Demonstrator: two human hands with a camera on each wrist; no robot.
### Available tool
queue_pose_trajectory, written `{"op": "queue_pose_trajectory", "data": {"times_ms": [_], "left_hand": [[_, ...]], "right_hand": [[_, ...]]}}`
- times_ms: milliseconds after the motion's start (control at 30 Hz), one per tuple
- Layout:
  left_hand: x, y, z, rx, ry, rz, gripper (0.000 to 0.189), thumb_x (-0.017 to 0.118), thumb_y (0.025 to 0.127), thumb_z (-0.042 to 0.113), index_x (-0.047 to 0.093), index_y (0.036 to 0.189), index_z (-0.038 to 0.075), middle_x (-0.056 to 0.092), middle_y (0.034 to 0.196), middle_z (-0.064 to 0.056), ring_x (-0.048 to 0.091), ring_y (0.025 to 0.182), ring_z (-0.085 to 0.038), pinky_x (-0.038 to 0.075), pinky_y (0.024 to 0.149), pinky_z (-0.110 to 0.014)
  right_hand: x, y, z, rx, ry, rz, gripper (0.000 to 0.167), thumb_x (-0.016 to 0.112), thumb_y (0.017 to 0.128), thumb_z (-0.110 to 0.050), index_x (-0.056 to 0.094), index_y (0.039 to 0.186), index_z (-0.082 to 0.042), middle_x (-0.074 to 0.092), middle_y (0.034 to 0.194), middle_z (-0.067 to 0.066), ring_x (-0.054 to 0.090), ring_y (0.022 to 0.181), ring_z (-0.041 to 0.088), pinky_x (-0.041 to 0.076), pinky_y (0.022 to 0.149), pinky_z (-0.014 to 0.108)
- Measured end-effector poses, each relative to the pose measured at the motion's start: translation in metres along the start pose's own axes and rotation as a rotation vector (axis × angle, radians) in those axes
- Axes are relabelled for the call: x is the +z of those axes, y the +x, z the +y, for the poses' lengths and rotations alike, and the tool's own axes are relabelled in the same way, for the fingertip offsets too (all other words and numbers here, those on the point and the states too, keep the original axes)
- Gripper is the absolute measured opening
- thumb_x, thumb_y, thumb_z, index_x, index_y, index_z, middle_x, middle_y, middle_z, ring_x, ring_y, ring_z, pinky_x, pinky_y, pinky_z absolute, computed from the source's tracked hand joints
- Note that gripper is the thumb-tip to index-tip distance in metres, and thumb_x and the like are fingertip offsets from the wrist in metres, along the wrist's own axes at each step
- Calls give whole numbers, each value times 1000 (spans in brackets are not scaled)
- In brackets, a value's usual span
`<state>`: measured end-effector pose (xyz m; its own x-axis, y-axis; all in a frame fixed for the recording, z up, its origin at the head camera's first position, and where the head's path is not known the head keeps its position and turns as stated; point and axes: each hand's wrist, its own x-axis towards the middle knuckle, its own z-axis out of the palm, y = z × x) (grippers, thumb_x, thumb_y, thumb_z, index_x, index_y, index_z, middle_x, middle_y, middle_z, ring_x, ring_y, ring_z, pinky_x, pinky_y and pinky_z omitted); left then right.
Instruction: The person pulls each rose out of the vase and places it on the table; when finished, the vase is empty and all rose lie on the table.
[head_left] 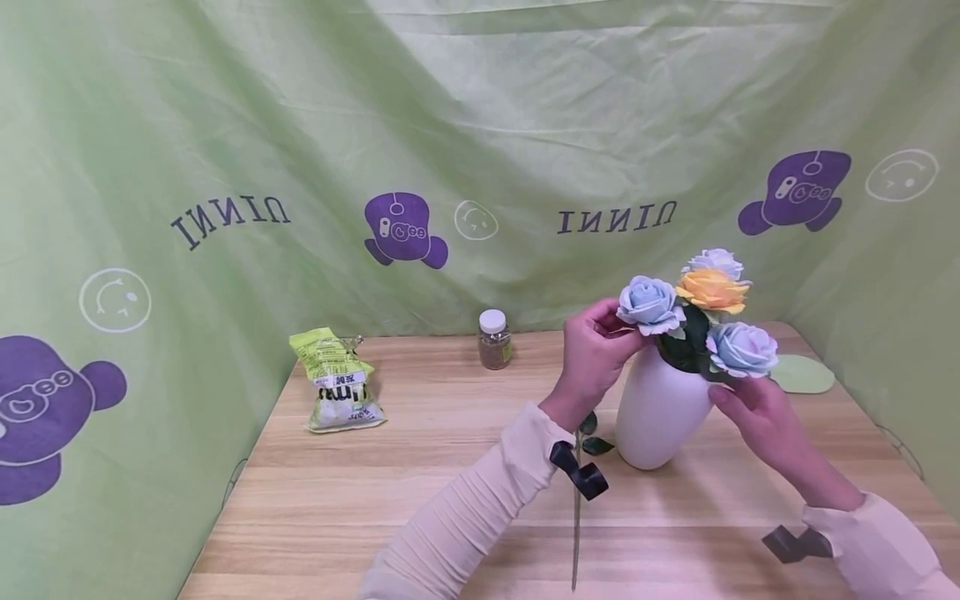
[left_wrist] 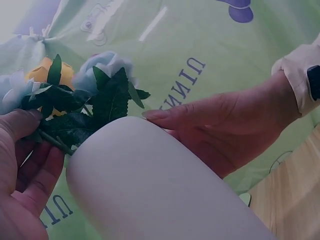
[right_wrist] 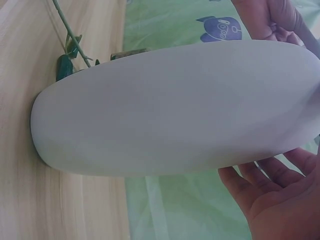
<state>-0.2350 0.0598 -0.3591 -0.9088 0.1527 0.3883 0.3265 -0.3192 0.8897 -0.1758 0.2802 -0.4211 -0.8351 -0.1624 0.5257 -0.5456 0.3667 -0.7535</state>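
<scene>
A white vase stands upright on the table and holds several artificial roses with dark green leaves. My left hand is at the left of the rim, its thumb and fingers pinching a light blue rose by the stem below its bloom. On the rim's right side, my right hand steadies the vase, thumb in front, fingers against its side. Above the rim are an orange rose, a pale lilac rose and a blue-pink rose. The stems inside the vase are hidden.
A leafy stem lies left of the vase, partly beneath my left wrist. Further back are a white-capped jar and a green snack bag. A pale green oval mat lies behind the right hand. Green curtains enclose the table.
</scene>
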Motion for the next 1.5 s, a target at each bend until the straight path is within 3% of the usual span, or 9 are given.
{"op": "queue_pose_trajectory", "data": {"times_ms": [233, 667, 967, 1067, 1300, 1500], "left_hand": [[2, 1, 1, 1, -97, 62, 33, 73, 78, -13, 68, 111, -11, 69, 107, -35, 70, 80, -7, 64, 75, -26], [2, 3, 4, 3, -171, 111, 36, 72, 81, -10, 66, 116, -10, 68, 111, -34, 71, 81, -9, 64, 78, -28], [3, 5, 7, 4, -290, 131, 35, 68, 84, -14, 64, 118, -12, 67, 114, -34, 72, 83, -11, 65, 78, -31], [2, 7, 8, 16, -313, 139, 34, 68, 85, -13, 64, 119, -11, 69, 112, -30, 72, 83, -11, 65, 78, -32], [-1, 9, 11, 30, -352, 142, 33, 69, 87, -9, 64, 120, -8, 70, 99, -4, 72, 82, -12, 65, 79, -31], [-3, 13, 12, 57, -408, 155, 31, 68, 88, -9, 64, 119, -9, 71, 96, -3, 73, 77, -13, 65, 76, -30]], "right_hand": [[0, 1, -1, -23, 9, -5, 65, 50, 93, 17, 37, 152, -7, 45, 143, -28, 47, 124, -16, 44, 93, -1], [0, 0, -2, 18, -41, -13, 64, 53, 94, 13, 36, 153, -2, 41, 142, -33, 44, 123, -20, 43, 92, -2], [-1, 0, -1, 22, -32, -17, 64, 52, 95, 12, 34, 154, -3, 40, 143, -32, 44, 123, -20, 43, 92, -2], [-1, 1, 0, 15, -28, -16, 64, 52, 94, 13, 35, 154, -4, 41, 143, -31, 45, 123, -19, 43, 92, -2], [-1, 0, -2, 29, -43, -24, 62, 53, 96, 10, 35, 153, -3, 40, 142, -33, 45, 121, -19, 44, 90, -2], [-2, 0, -3, 33, -64, -31, 62, 53, 97, 8, 33, 154, -2, 38, 143, -34, 43, 121, -20, 44, 90, -3]]}}
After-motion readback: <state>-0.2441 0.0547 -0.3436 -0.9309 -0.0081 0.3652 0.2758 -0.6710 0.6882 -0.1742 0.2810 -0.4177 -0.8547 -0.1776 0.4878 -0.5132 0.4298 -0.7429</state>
